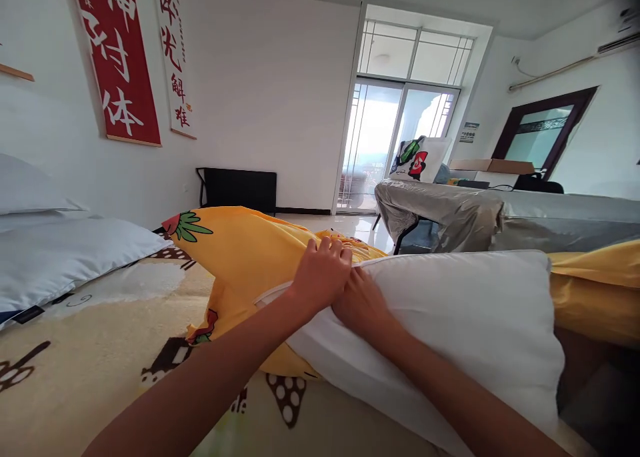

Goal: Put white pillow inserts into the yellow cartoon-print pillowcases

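Observation:
A white pillow (470,323) lies partly inside a yellow pillowcase (250,243) printed with red and green carrot-like figures. The pillow's left end is hidden within the case, while its right part is bare. At the upper edge of the case opening, my left hand (324,270) is closed with its fingers curled over the yellow cloth. Right beside it, touching it, my right hand (363,303) is closed on the upper edge of the white pillow. The fingertips of both hands are partly hidden. Beneath lies a beige patterned blanket (120,350).
White pillows (75,250) lie at the left. More yellow cloth (600,283) is at the right edge. Beyond stands a table (450,207) under plastic sheeting, with a printed bag (420,160) and a cardboard box (493,166). A black folded item (240,189) leans against the wall.

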A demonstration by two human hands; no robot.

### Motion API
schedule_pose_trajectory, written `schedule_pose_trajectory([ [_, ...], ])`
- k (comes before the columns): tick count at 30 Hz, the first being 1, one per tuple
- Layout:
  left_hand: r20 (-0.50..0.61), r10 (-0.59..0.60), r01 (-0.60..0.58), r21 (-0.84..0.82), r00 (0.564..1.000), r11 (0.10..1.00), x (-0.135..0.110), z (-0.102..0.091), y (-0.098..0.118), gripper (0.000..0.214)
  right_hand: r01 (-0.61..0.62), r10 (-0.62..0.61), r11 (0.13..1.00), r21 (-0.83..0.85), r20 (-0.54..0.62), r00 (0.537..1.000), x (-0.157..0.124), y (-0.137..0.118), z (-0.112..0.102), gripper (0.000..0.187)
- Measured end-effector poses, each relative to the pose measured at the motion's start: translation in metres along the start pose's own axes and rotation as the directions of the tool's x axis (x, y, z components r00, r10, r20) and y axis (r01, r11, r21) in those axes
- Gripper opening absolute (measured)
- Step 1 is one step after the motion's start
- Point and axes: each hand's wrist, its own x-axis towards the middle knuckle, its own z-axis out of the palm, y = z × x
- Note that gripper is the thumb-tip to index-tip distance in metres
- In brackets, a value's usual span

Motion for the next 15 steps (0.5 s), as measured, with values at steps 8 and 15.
schedule_pose_trajectory([
  [8, -0.010, -0.011, 0.011, 0.006, 1.000, 1.000, -0.036, 0.018, -0.009, 0.019, -0.300, 0.344, 0.847, 0.439, -0.024, 0.939, 0.029, 0.031, -0.085, 0.027],
  [15, -0.302, 0.167, -0.161, 0.046, 0.939, 0.986, -0.070, 0.003, 0.009, 0.012, -0.112, -0.038, 0.804, 0.583, 0.239, 0.970, 0.137, 0.007, -0.071, 0.041],
])
